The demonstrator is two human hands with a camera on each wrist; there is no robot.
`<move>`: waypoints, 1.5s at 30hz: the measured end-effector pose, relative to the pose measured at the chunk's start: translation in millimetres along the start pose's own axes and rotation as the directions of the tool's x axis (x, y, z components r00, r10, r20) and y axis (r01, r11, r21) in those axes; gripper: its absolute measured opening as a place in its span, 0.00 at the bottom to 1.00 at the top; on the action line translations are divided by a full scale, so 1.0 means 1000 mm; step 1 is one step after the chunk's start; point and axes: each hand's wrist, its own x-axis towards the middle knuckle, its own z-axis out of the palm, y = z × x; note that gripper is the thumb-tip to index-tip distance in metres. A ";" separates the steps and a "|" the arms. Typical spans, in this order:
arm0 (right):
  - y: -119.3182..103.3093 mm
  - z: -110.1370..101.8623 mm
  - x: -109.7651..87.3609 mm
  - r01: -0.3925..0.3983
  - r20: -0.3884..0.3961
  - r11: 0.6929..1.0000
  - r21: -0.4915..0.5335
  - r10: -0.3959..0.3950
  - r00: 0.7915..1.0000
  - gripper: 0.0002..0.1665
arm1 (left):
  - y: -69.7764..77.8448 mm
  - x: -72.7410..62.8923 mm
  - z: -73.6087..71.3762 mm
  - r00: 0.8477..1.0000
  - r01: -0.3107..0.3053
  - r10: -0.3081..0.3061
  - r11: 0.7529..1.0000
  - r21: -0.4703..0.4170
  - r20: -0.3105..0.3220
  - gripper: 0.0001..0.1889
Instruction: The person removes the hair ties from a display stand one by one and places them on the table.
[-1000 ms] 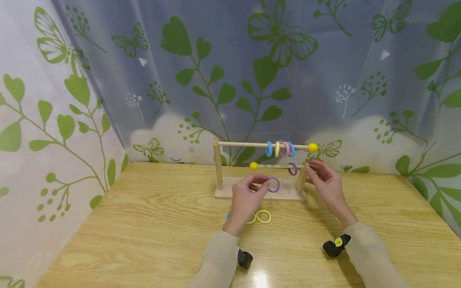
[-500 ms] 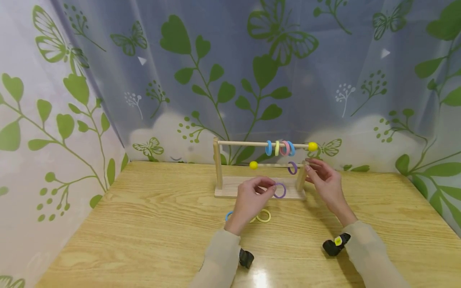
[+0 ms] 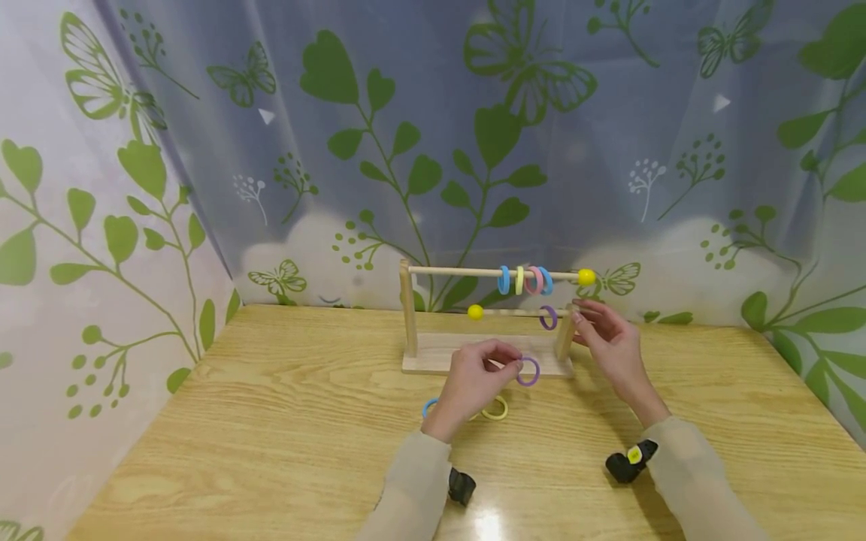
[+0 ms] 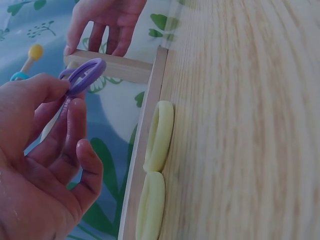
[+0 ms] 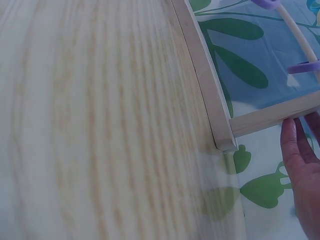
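Note:
My left hand (image 3: 476, 376) pinches a purple ring (image 3: 538, 371) between thumb and fingertips, in front of a wooden stand's base (image 3: 433, 346). The left wrist view has this same ring (image 4: 96, 76) held at its lower edge, other fingers loosely bent below. My right hand (image 3: 612, 349) grips the stand's right post (image 3: 565, 342) near its top, thumb in front and fingers behind. A second purple ring (image 3: 554, 321) hangs on the lower rod, close to that post. On the upper rod hang two blue rings, a yellow ring (image 3: 519, 280) and a pink ring.
Yellow balls cap the upper rod's right end (image 3: 585, 277) and the lower rod's left end (image 3: 476, 312). On the table (image 3: 284, 421), a blue ring (image 3: 426, 407) and yellow rings (image 3: 505, 410) lie near my left wrist, partly covered by it. A patterned curtain (image 3: 406, 188) hangs behind.
My left hand has moved down and slightly right with the purple ring, from in front of the lower rod to near the base's front edge. My right hand stays on the post.

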 end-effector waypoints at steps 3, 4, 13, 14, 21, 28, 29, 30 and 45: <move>0.000 0.000 -0.001 -0.001 0.003 1.000 -0.006 0.002 1.000 0.22 | -0.001 0.000 0.000 1.000 0.011 -0.011 1.000 0.005 0.020 0.04; 0.000 -0.001 -0.001 -0.001 0.003 1.000 -0.009 0.001 1.000 0.22 | -0.001 0.000 0.000 0.999 0.018 -0.019 1.000 0.009 0.030 0.04; 0.000 0.000 0.000 -0.001 0.004 1.000 0.007 0.001 1.000 0.22 | -0.002 0.001 0.000 0.991 0.061 -0.067 0.997 0.053 0.116 0.04; 0.000 0.000 0.000 -0.002 0.002 1.000 0.004 0.002 1.000 0.22 | -0.003 0.001 0.000 0.990 0.057 -0.064 0.997 0.056 0.126 0.04; 0.001 0.000 0.000 -0.005 0.000 1.000 0.023 0.005 1.000 0.21 | -0.002 0.001 0.000 0.975 0.053 -0.071 0.995 0.088 0.212 0.03; 0.001 0.000 0.000 -0.004 0.002 1.000 0.016 0.004 1.000 0.22 | -0.005 0.001 0.001 0.965 0.077 -0.106 0.989 0.130 0.239 0.02; 0.001 0.000 0.000 -0.003 0.001 1.000 0.019 0.003 1.000 0.22 | -0.005 0.001 0.001 0.964 0.078 -0.110 0.987 0.140 0.243 0.02; 0.001 0.000 0.000 -0.002 0.001 1.000 0.020 0.002 1.000 0.22 | -0.005 0.001 0.000 0.962 0.078 -0.113 0.986 0.145 0.249 0.02; 0.000 0.001 0.000 -0.008 -0.010 1.000 0.015 0.008 1.000 0.22 | -0.007 0.002 0.001 0.936 0.057 -0.122 0.979 0.198 0.329 0.03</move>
